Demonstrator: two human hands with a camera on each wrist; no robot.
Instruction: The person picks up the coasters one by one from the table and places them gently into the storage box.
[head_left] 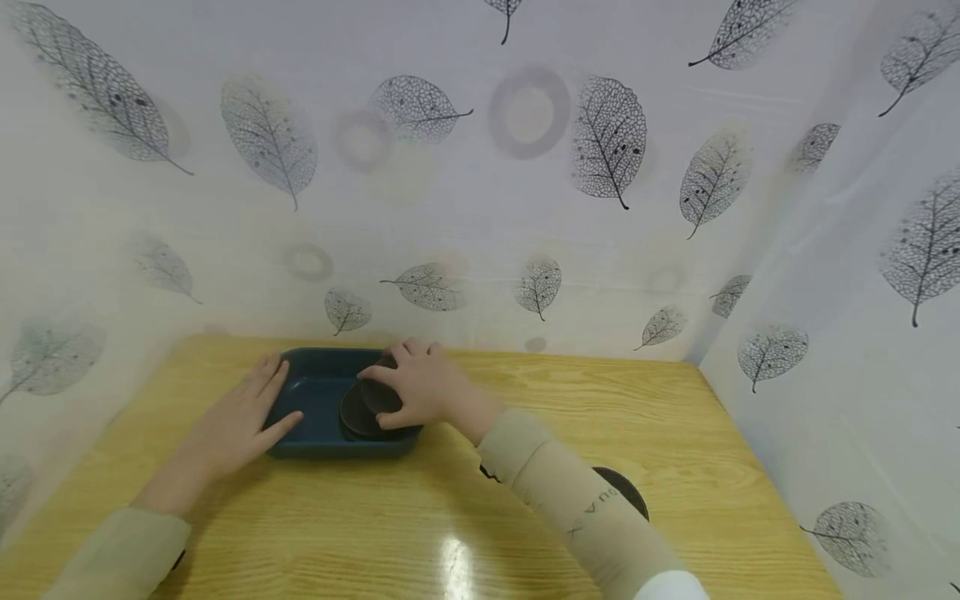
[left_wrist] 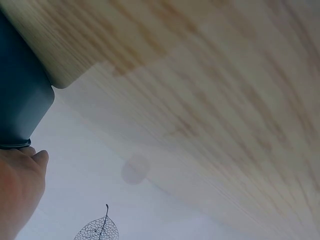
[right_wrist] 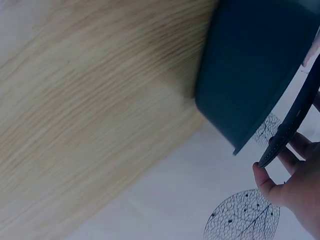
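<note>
A dark teal rectangular tray (head_left: 307, 392) sits on the wooden table near the back wall. My left hand (head_left: 243, 412) rests flat against the tray's left rim, fingers straight; in the left wrist view the tray's corner (left_wrist: 20, 105) shows above that hand (left_wrist: 17, 192). My right hand (head_left: 416, 387) grips a dark round disc (head_left: 363, 410) that stands tilted inside the tray's right half. The disc's ribbed edge (right_wrist: 292, 122) appears in the right wrist view, held by the fingertips (right_wrist: 267, 182) beside the tray's outer wall (right_wrist: 250, 70).
Another dark round disc (head_left: 626, 492) lies on the table (head_left: 375, 533) by my right forearm, partly hidden by the sleeve. Leaf-patterned white walls close in the back, left and right sides. Bare wood stretches in front of the tray.
</note>
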